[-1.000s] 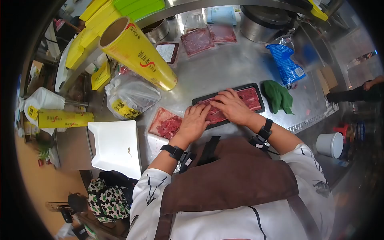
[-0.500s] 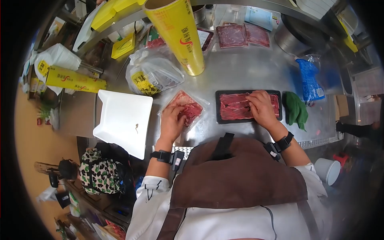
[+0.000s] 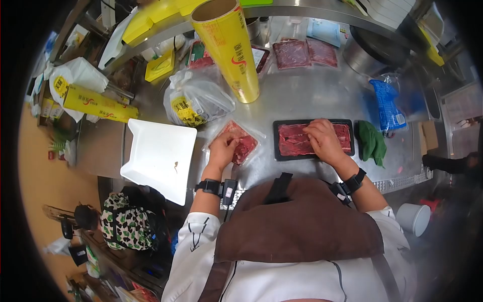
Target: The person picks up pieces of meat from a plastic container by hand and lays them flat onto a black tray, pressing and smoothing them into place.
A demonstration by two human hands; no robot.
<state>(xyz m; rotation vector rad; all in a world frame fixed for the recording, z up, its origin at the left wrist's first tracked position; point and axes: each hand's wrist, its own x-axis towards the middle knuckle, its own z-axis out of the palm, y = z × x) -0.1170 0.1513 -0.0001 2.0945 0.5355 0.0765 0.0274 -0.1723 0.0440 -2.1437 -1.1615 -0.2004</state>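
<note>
A clear plastic pack [image 3: 247, 152] of sliced red meat lies open on the steel table. My left hand [image 3: 223, 149] reaches over its left side, thumb and fingers pinched together on the meat. To the right is a black tray [image 3: 277, 154] with thin slices of red meat [image 3: 292, 144] laid lengthwise in it. My right hand [image 3: 324, 138] is over the tray's middle, its fingers closed and their tips on a meat slice. The fingers partly hide what each hand grips.
A white tray [image 3: 161, 151] stands left, a tied plastic bag [image 3: 198, 98] and an upright yellow tube [image 3: 231, 55] behind. A green cloth [image 3: 371, 143] and blue packet [image 3: 387, 105] are right. Flat meat packs [image 3: 292, 54] lie farther back. A person with a camouflage backpack [image 3: 126, 221] is lower left.
My left hand's fingers have drawn closer together over the meat pack. My right hand's fingers have shifted slightly left along the tray. The whole view has moved a little.
</note>
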